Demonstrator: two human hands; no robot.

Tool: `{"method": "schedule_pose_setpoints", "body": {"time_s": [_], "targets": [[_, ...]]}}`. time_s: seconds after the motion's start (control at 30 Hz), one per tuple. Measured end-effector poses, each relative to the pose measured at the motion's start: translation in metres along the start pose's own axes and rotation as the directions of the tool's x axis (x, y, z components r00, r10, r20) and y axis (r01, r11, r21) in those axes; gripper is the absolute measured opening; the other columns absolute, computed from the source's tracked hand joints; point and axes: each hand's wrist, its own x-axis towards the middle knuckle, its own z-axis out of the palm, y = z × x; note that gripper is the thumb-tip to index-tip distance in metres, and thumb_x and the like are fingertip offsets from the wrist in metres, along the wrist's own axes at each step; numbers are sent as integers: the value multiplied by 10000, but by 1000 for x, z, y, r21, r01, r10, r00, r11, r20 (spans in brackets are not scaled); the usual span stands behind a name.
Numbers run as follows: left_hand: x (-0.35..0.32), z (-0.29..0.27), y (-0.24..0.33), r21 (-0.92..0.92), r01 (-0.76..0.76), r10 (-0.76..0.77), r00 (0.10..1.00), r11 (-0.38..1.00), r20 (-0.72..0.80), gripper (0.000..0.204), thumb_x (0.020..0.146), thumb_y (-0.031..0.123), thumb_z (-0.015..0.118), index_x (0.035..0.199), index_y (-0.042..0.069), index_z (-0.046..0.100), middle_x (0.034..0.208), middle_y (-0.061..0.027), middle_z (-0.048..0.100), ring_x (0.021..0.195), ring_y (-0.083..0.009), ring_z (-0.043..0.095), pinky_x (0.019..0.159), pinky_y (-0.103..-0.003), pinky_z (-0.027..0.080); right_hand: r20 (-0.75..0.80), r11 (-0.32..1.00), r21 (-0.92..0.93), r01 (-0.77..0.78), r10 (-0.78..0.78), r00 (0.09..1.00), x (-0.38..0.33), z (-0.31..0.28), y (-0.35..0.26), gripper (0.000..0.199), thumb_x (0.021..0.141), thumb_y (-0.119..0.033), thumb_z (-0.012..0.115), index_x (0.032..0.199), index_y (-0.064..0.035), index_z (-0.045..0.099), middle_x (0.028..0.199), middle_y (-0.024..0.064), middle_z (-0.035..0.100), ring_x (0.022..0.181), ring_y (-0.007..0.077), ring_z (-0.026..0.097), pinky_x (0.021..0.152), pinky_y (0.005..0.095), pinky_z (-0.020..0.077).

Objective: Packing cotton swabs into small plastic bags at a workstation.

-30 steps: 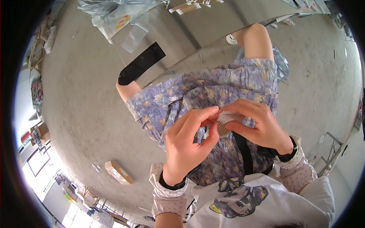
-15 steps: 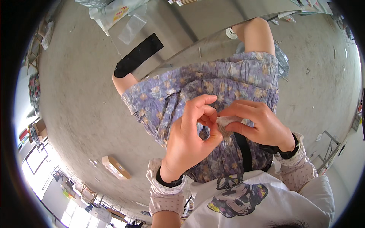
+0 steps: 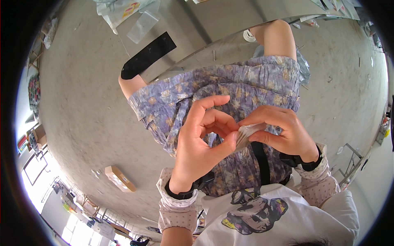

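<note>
A small clear plastic packet (image 3: pixel 248 135) is being pinched by the left hand (image 3: pixel 201 143) and the right hand (image 3: pixel 283 133), above a purple floral skirt (image 3: pixel 230 90).

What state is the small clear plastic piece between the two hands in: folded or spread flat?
Folded or bunched, not flat: the small clear plastic piece shows creases, pinched between the left hand and the right hand. Whether anything is inside: cannot tell.

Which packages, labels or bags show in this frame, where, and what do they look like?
Small clear crinkled packet: pinched between left hand and right hand.
Clear plastic bags: floor, upper left, with red-yellow print.
Small box: floor, lower left, oblong, tan with white face.
</note>
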Motion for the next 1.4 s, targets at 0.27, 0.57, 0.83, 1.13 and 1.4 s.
{"method": "schedule_pose_setpoints", "body": {"time_s": [0.27,0.57,0.83,1.13,1.4], "targets": [[2,2,-3,-65,40,-39,999,997,14,568,787,-63,673,1307,27,465,890,-56,669,766,-89,645,688,-234,523,-13,1000,1,-27,27,1000,-2,0,-4,298,811,-49,753,1100,-31,682,997,88,703,821,237,679,694,332,518],[0,3,-6,-31,-26,26,1000,999,12,443,810,52,787,1206,0,596,982,-77,684,834,-129,655,725,-240,513,-197,991,128,-46,71,978,-6,2,3,288,860,-23,720,1141,-22,657,1063,78,681,918,154,669,795,295,541],[-4,8,-14,231,-247,265,963,941,-50,406,750,22,809,1140,21,698,1011,-92,694,867,-188,657,754,-290,517,-264,975,223,5,55,963,-2,4,0,328,887,-56,710,1200,-10,622,1127,78,648,1020,159,645,841,298,530],[-5,7,-12,203,-355,381,918,913,-110,360,735,-31,801,1080,-24,701,1010,-136,710,881,-214,682,766,-300,534,-250,945,313,91,-10,968,-6,1,8,301,892,-42,698,1178,19,629,1110,110,645,1030,186,641,867,307,502],[-7,3,-14,242,-380,415,903,893,-111,321,732,-39,805,1039,-14,714,1018,-130,713,889,-223,692,768,-301,542,-234,905,424,22,86,968,-4,4,-2,296,895,-15,678,1182,29,621,1135,120,647,1064,219,647,890,333,500]]}}
